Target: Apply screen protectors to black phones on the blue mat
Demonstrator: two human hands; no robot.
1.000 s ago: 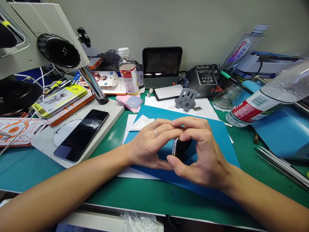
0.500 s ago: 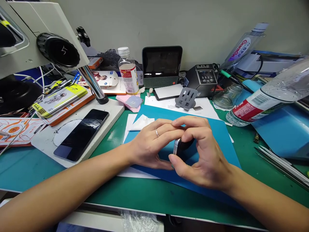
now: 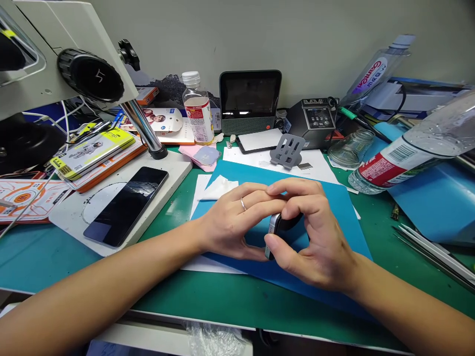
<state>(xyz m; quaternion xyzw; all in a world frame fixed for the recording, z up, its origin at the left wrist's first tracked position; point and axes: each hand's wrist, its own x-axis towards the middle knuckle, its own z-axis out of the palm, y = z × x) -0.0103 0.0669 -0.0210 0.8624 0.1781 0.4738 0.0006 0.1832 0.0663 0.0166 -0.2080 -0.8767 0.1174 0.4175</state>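
Silver marks the near end of the slim, dark phone-like device point(image 3: 273, 225) between your two hands, over the blue mat point(image 3: 345, 217). You have it standing on edge rather than flat, leaning slightly, with that narrow end turned toward you and a dark face toward your right palm. Its long axis appears to run forward, away from your body, though your fingers cover most of its length.

It lies to the left of your right hand point(image 3: 317, 242) and to the right of your left hand point(image 3: 233, 222), so neither palm is clearly the nearer. Your right hand is curled into a loose ring holding the near end: the forefinger bends down onto the upper corner, the thumb rests against the silver end, and the palm stands off from the dark face, leaving a gap. Your left hand is partly closed around the other side, fingers arched over the top and thumb by the lower corner; it too has hold, though its contact on that side is hidden. In my judgement, any turn of the device depends on how that near end is angled between your right thumb and forefinger. Whether its lower edge touches the mat cannot be told.
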